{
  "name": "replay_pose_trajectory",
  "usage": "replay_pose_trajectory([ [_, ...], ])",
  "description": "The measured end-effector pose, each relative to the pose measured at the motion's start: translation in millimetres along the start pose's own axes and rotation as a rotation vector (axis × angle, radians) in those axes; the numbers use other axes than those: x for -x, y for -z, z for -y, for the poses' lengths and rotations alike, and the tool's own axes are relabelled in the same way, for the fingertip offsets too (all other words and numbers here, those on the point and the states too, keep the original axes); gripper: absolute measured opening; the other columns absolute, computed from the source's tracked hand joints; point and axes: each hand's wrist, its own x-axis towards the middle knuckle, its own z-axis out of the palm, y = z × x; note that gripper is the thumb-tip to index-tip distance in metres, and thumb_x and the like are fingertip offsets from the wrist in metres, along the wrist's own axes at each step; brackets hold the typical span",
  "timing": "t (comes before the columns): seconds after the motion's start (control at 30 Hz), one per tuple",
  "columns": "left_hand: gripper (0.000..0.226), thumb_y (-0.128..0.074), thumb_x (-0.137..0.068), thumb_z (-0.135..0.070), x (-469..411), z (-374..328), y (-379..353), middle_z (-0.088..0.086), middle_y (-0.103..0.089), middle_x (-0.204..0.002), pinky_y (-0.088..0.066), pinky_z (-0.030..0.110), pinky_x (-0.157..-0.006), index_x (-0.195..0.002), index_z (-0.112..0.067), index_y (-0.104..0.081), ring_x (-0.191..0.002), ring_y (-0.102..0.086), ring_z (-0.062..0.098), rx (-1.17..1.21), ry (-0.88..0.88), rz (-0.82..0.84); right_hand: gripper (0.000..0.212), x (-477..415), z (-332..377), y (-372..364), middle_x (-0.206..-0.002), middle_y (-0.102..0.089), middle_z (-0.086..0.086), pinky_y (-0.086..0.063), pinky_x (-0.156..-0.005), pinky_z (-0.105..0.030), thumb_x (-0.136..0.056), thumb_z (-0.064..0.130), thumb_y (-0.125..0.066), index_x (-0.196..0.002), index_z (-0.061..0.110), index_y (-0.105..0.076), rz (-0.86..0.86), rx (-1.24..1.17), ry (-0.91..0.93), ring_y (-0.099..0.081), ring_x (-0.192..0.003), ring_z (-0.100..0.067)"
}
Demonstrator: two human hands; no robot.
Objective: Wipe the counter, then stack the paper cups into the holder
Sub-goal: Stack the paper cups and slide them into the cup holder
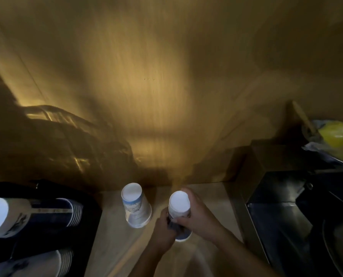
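Two white paper cups with blue print stand upside down on the pale counter [114, 242]. The left cup [135, 206], which looks like a small nested stack, stands free near the back wall. Both hands grip the right cup [179, 202]: my right hand [198, 214] wraps its right side, and my left hand [164, 230] holds its lower left near the rim. At the far left, a black holder [46, 226] carries two stacks of cups lying on their sides, an upper stack [16, 214] and a lower stack [36, 264].
A brown wooden wall [156, 86] rises right behind the counter, lit dimly in the middle. A dark metal box or appliance [286, 206] stands at the right, with a tray holding something yellow [336, 134] above it. The picture is dark and blurred.
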Motion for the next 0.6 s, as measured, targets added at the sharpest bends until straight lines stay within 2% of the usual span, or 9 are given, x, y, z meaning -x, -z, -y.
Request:
replay_pose_trajectory([
  [0.07,0.063,-0.072,-0.079,-0.021,0.0,14.8,-6.8,0.003,-0.052,-0.136,-0.041,0.019,-0.088,-0.131,-0.019,-0.038,-0.101,-0.049,0.008,-0.01,0.088,0.01,0.075,4.2,-5.0,-6.0,-0.119,-0.038,0.016,-0.042,-0.09,-0.024,-0.065,0.039,-0.076,-0.121,0.042,-0.026,-0.027,-0.012,0.009,-0.038,-0.111,-0.005],
  [0.17,0.085,-0.083,-0.066,-0.015,6.2,31.8,-14.1,0.004,-0.053,-0.137,-0.047,0.04,-0.102,-0.137,-0.017,-0.035,-0.117,-0.052,0.024,0.011,0.189,-0.016,0.073,12.3,-8.7,-10.9,-0.112,-0.038,0.021,-0.04,-0.081,-0.017,-0.062,0.045,-0.076,-0.11,0.051,-0.022,-0.019,0.018,0.013,-0.04,-0.105,-0.004],
  [0.23,0.091,-0.084,-0.062,-0.009,11.9,37.5,-15.7,0.006,-0.052,-0.137,-0.048,0.044,-0.101,-0.137,-0.016,-0.034,-0.121,-0.051,0.029,0.045,0.228,-0.036,0.07,16.2,-8.2,-11.2,-0.107,-0.038,0.029,-0.037,-0.076,-0.012,-0.06,0.046,-0.076,-0.104,0.056,-0.022,-0.019,0.015,0.014,-0.043,-0.1,-0.001],
  [0.3,0.088,-0.081,-0.064,-0.003,17.7,38.6,-14.0,0.007,-0.05,-0.136,-0.053,0.039,-0.094,-0.135,-0.018,-0.033,-0.119,-0.049,0.027,0.145,0.278,-0.013,0.067,19.5,-5.4,-10.4,-0.105,-0.039,0.035,-0.038,-0.074,-0.008,-0.06,0.045,-0.076,-0.103,0.059,-0.026,-0.029,-0.027,0.012,-0.045,-0.099,0.003],
  [0.4,0.086,-0.08,-0.064,-0.001,27.5,31.2,-2.4,0.001,-0.043,-0.128,-0.055,0.017,-0.061,-0.13,-0.026,-0.029,-0.109,-0.045,0.02,0.324,0.352,0.071,0.069,23.7,0.9,-9.6,-0.107,-0.04,0.032,-0.044,-0.084,-0.017,-0.063,0.04,-0.077,-0.106,0.059,-0.027,-0.03,-0.097,0.008,-0.046,-0.104,-0.003],
  [0.43,0.087,-0.08,-0.062,0.001,30.4,28.4,2.2,0.002,-0.042,-0.128,-0.055,0.018,-0.06,-0.128,-0.026,-0.03,-0.109,-0.046,0.022,0.394,0.368,0.092,0.069,25.3,4.5,-8.9,-0.108,-0.041,0.031,-0.045,-0.084,-0.018,-0.063,0.039,-0.077,-0.105,0.059,-0.027,-0.031,-0.108,0.013,-0.046,-0.104,-0.003],
  [0.5,0.09,-0.08,-0.058,0.004,36.9,23.4,11.9,0.009,-0.045,-0.131,-0.056,0.031,-0.073,-0.129,-0.023,-0.033,-0.113,-0.049,0.03,0.485,0.393,0.111,0.07,27.8,14.3,-6.8,-0.109,-0.041,0.032,-0.044,-0.079,-0.015,-0.063,0.039,-0.077,-0.105,0.063,-0.026,-0.027,-0.126,0.048,-0.046,-0.103,0.0],
  [0.53,0.088,-0.079,-0.058,0.006,40.7,20.8,17.9,0.011,-0.046,-0.131,-0.055,0.034,-0.075,-0.129,-0.023,-0.034,-0.113,-0.051,0.032,0.501,0.413,0.103,0.072,29.0,20.4,-5.6,-0.109,-0.041,0.033,-0.043,-0.078,-0.014,-0.063,0.038,-0.077,-0.105,0.065,-0.025,-0.025,-0.128,0.07,-0.045,-0.103,0.002],
  [0.6,0.076,-0.069,-0.064,0.009,49.3,15.0,31.2,0.011,-0.051,-0.125,-0.054,0.034,-0.07,-0.126,-0.023,-0.039,-0.105,-0.056,0.03,0.54,0.45,0.073,0.073,31.3,33.8,-3.2,-0.109,-0.04,0.034,-0.043,-0.079,-0.015,-0.064,0.038,-0.078,-0.104,0.068,-0.024,-0.025,-0.136,0.115,-0.044,-0.104,0.005],
])
